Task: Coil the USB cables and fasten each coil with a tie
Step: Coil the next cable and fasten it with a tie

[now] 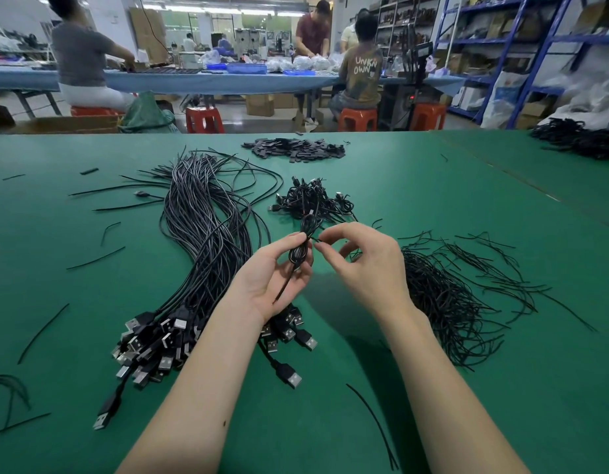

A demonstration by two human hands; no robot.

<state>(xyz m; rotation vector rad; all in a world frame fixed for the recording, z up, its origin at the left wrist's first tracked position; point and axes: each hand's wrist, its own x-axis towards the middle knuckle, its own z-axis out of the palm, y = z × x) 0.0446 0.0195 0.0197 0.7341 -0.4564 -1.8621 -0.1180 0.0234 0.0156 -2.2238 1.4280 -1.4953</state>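
So the small coiled black USB cable (300,249) is up off the green felt-covered table (433,186), held right between both hands at about the middle of the view. The left hand (274,278) is palm-up with its fingers curled around the lower half of the coil, thumb tip pressed against the upper part, and one loose cable end runs down across the palm toward the wrist. The right hand (368,265) sits just beside it on the right, thumb and forefinger pinching the thin black wire tie (317,241) right where it meets the coil's waist; the other fingers are loosely curled. Can't really tell how many turns the tie has around the coil, it's too small.

Under and to the left of the left forearm is the big bundle of uncoiled black USB cables (207,241), silver plug ends fanned out near the wrist. Just behind the hands sits a little heap of finished tied coils (310,200), close to the held coil but not touching it. Off to the right of the right hand there's a messy pile of loose black wire ties (450,302), with a few strays scattered around the table. Further back is a pile of small flat black pieces (296,150).
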